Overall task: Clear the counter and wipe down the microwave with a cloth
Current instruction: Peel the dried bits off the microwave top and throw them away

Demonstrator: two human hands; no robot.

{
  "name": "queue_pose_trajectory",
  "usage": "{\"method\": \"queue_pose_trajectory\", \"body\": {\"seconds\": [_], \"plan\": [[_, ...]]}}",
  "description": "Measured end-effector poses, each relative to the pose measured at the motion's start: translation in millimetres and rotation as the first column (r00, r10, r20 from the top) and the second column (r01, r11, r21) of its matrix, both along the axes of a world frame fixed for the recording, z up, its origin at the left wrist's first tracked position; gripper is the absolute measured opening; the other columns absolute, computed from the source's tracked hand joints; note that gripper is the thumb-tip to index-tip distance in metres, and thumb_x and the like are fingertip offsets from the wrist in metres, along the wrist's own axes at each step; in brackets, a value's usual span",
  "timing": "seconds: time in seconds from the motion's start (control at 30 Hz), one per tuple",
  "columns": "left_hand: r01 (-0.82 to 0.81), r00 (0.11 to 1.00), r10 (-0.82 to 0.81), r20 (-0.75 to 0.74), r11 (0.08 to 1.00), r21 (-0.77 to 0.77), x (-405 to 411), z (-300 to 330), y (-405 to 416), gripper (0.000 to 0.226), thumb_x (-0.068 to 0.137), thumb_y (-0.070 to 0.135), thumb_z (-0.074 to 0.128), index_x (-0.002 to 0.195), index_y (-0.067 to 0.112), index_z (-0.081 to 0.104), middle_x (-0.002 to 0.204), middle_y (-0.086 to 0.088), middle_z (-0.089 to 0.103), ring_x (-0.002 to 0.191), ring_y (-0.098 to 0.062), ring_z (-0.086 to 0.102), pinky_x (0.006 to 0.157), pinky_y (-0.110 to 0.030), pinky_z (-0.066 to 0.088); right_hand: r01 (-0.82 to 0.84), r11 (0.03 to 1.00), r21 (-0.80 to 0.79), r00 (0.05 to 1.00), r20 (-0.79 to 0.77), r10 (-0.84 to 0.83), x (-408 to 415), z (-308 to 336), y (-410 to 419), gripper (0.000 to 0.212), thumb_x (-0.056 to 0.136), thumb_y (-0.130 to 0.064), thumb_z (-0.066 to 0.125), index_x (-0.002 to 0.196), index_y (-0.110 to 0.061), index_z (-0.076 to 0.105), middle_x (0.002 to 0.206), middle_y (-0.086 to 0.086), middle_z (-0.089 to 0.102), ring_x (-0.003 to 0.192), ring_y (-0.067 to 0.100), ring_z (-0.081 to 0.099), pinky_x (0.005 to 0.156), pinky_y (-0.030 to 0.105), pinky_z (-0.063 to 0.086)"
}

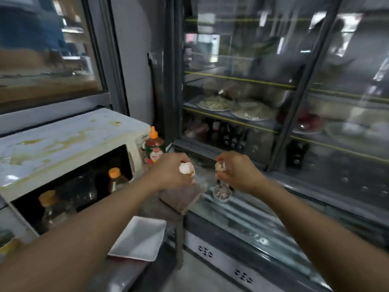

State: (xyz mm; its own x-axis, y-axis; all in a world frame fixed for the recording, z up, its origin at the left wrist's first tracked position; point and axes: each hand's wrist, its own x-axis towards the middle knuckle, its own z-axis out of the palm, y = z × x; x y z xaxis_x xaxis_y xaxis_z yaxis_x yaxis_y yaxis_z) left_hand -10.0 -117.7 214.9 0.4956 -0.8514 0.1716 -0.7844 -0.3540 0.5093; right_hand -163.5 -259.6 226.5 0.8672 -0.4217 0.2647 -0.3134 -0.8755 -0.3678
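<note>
Eggshells in both hands, right of the microwave (67, 148).
Left hand (170, 171) grips one eggshell half (186, 167); right hand (235, 172) pinches the other eggshell half (220, 166).

Head view, looking forward-down, close over counter (130, 268).

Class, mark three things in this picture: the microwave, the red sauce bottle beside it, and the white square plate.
microwave (69, 135), head view, on its stained top panel.
red sauce bottle (154, 144), head view, on its red body below the orange cap.
white square plate (140, 238), head view, on its bare inner surface.
</note>
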Motion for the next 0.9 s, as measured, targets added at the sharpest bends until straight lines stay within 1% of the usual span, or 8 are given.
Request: {"method": "queue_pose_trajectory", "body": {"seconds": [0.13,0.27,0.33,0.4,0.5,0.73,0.87,0.9], "plan": [[0.106,0.994,-0.106,-0.008,0.994,0.022,-54,-4,-50,0.039,0.065,0.031,0.081,0.1,0.024,0.066,0.102,0.004,0.068,0.093,-0.012,0.061,0.075,-0.023,0.045,0.154,0.988,0.007,0.988,-0.007,-0.154,-73,-5,-25,0.033,0.082,-0.017,0.068,0.113,-0.006,0.062,0.115,0.009,0.062,0.102,0.025,0.059,0.081,0.029,0.044],[0.241,0.971,-0.24,-0.017,0.969,0.054,-124,-7,-99,0.041,0.064,0.031,0.081,0.102,0.024,0.067,0.103,0.004,0.068,0.092,-0.013,0.06,0.074,-0.026,0.045,0.27,0.963,0.002,0.963,-0.013,-0.27,-160,-10,-46,0.041,0.082,-0.021,0.07,0.119,-0.01,0.059,0.117,0.009,0.062,0.101,0.022,0.06,0.072,0.017,0.033],[0.322,0.947,-0.321,-0.015,0.944,0.067,-166,-9,-121,0.042,0.064,0.034,0.082,0.102,0.024,0.066,0.104,0.004,0.068,0.095,-0.015,0.06,0.078,-0.029,0.048,0.337,0.941,0.009,0.941,-0.006,-0.337,-209,-12,-53,0.039,0.082,-0.021,0.071,0.118,-0.01,0.06,0.114,0.009,0.064,0.098,0.022,0.06,0.07,0.018,0.033],[0.391,0.92,-0.39,-0.034,0.917,0.077,-213,-11,-140,0.042,0.064,0.036,0.082,0.101,0.026,0.065,0.104,0.006,0.067,0.094,-0.013,0.059,0.076,-0.026,0.045,0.41,0.912,0.02,0.912,-0.005,-0.41,-262,-14,-57,0.038,0.082,-0.02,0.071,0.116,-0.01,0.06,0.112,0.009,0.065,0.094,0.021,0.061,0.072,0.022,0.037],[0.488,0.873,-0.486,-0.052,0.87,0.074,-290,-16,-162,0.039,0.064,0.035,0.082,0.098,0.029,0.064,0.102,0.007,0.065,0.092,-0.012,0.058,0.073,-0.024,0.042,0.515,0.855,0.053,0.857,-0.002,-0.516,-345,-17,-58,0.041,0.082,-0.021,0.07,0.12,-0.011,0.058,0.113,0.007,0.066,0.095,0.02,0.063,0.078,0.026,0.044],[0.684,0.729,-0.684,-0.03,0.726,0.077,-482,-24,-186,0.044,0.063,0.036,0.081,0.103,0.025,0.065,0.105,0.006,0.066,0.089,-0.009,0.054,0.073,-0.022,0.039,0.691,0.719,0.074,0.722,-0.034,-0.691,-531,-26,-42,0.043,0.081,-0.024,0.071,0.12,-0.009,0.059,0.119,0.01,0.062,0.111,0.028,0.057,0.088,0.031,0.042],[0.761,0.647,-0.762,-0.037,0.642,0.094,-583,-28,-190,0.047,0.064,0.038,0.081,0.107,0.025,0.064,0.109,0.005,0.066,0.1,-0.015,0.058,0.082,-0.027,0.045,0.768,0.633,0.093,0.638,-0.026,-0.77,-627,-32,-24,0.044,0.08,-0.023,0.07,0.12,-0.009,0.059,0.116,0.009,0.063,0.103,0.027,0.06,0.081,0.028,0.042],[0.784,0.619,-0.785,-0.039,0.613,0.095,-606,-30,-191,0.047,0.065,0.038,0.081,0.107,0.024,0.065,0.109,0.003,0.066,0.1,-0.016,0.058,0.081,-0.027,0.044,0.79,0.605,0.098,0.61,-0.035,-0.792,-649,-33,-19,0.046,0.08,-0.024,0.07,0.122,-0.011,0.058,0.118,0.008,0.063,0.103,0.026,0.06,0.082,0.028,0.043]]}}
